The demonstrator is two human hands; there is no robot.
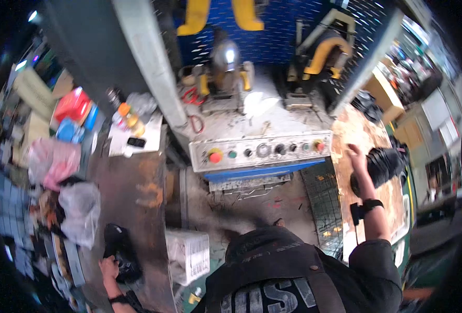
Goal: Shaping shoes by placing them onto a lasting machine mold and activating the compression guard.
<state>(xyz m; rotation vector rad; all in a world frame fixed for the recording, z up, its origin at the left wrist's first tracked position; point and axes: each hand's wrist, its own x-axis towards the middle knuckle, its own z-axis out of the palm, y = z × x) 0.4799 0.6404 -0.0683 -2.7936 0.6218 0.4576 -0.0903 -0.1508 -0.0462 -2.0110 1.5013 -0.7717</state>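
Here we are at the near left, where our left hand [109,267] meets a black shoe-shaped piece [126,253] lying on the dark table [142,172]; its fingers touch the near left edge, though we can't tell whether they pinch it. We'd judge this piece light and soft, apt to sag, hardly fragile, perhaps a little slick, best taken by that thicker edge. Over on the right, our right hand [355,156] hangs above the wooden board [350,128], just left of a black bundle [386,164], its fingers too blurred to read. Far centre, between both hands, sits a control panel [254,151].
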